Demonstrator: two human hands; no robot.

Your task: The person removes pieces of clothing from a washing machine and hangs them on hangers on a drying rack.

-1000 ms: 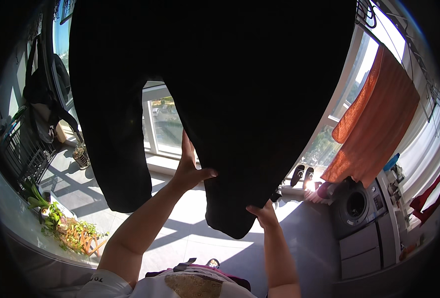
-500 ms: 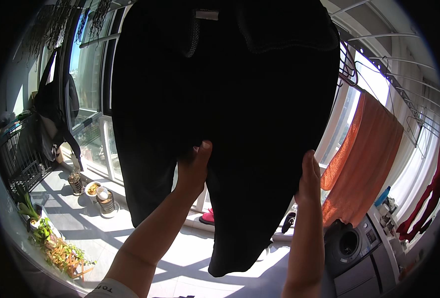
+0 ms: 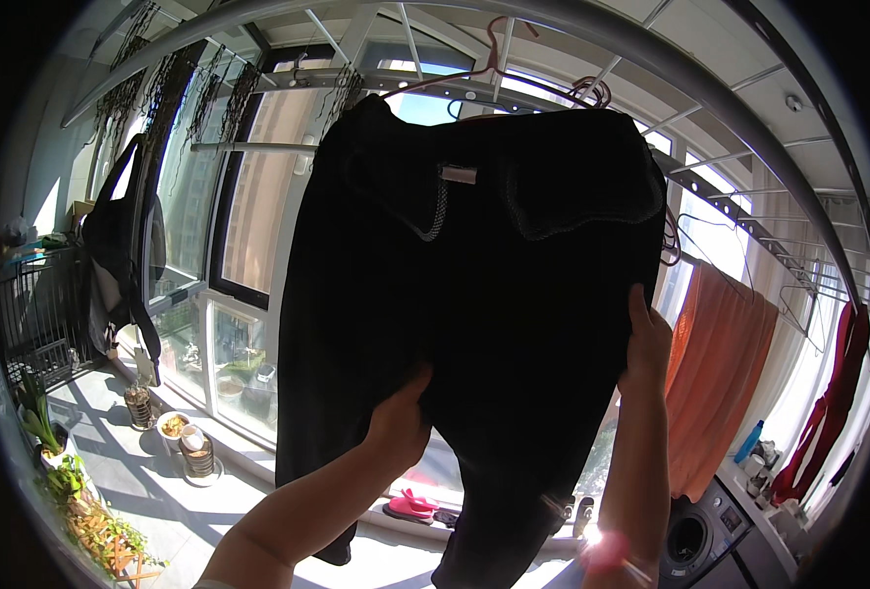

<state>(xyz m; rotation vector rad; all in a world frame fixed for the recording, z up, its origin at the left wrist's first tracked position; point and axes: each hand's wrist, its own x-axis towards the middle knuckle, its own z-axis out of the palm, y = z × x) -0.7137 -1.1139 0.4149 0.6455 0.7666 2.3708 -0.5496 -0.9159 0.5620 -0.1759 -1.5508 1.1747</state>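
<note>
While black trousers (image 3: 474,285) hang, both hands (image 3: 401,424) (image 3: 648,350) hold one leg (image 3: 533,442) between them.

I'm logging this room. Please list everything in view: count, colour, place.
Trousers: one, black, centre
Hangers: several, coppery and grey, overhead
Rack: one, silvery, overhead
Cloth: one, orange, right
Garment: one, red, far right
Washing machine: one, grey, lower right
Bottle: one, blue, right
Bag: one, black, left
Railing: one, black, far left
Stems: several, dark, upper left
Plants: several, green, lower left
Pots: several, brown and white, left
Pink footwear: count unclear, lower centre
Dark shoes: two, black, lower right
Windows: several, clear, behind trousers
Left hand: one, bare, on trousers
Right hand: one, bare, on trousers
</note>
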